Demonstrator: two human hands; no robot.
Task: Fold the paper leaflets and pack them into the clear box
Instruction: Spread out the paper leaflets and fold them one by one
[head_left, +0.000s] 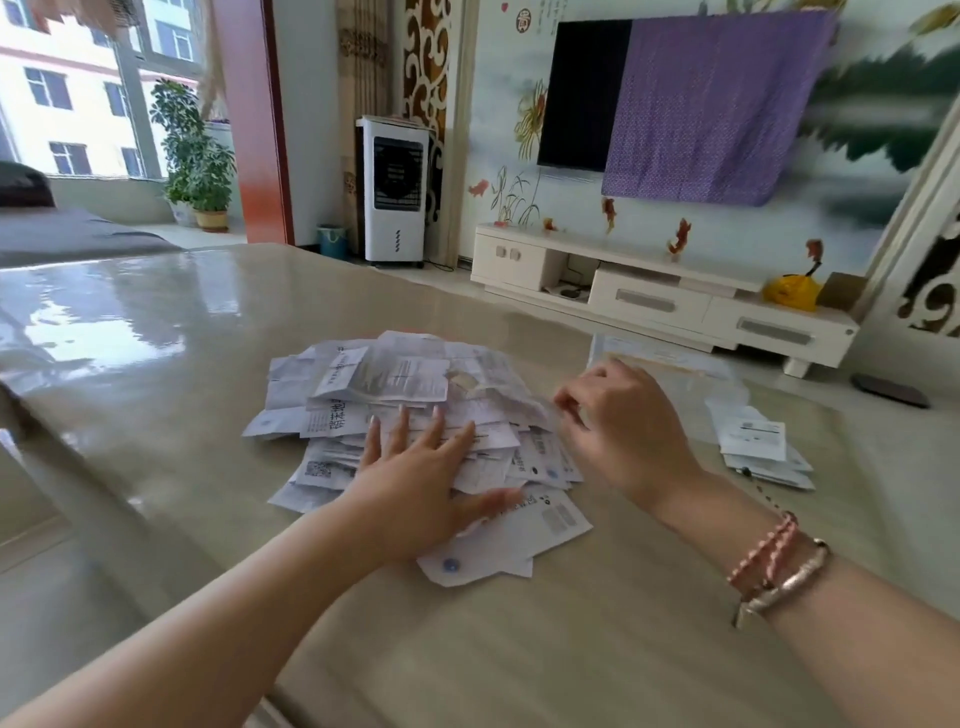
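We are leaning over a glossy beige table (519, 649) that is filling most of the view. Beyond it a wall-mounted television (582, 93) is hanging half covered by a purple cloth (717, 104), above a white TV cabinet (649, 291). A white air cooler (395, 192) is standing to the left of that, with a potted plant (197, 156) by the window.

On the table, the heap of paper leaflets (395, 384) is lying loose in the middle, sheets overlapping at every angle. A clear box (670, 364) is sitting just behind our right hand, and its outline is hard for us to trace. A small stack of folded leaflets (758, 447) is lying apart from the heap, to the right of the box.

Our left hand (415, 478) is pressing flat on the near side of the heap, fingers straight and spread apart. Our right hand (628, 421) is reaching at the heap's right edge with fingers curled, pinching the edge of a leaflet. Beaded and metal bracelets (779, 561) are circling our right wrist.
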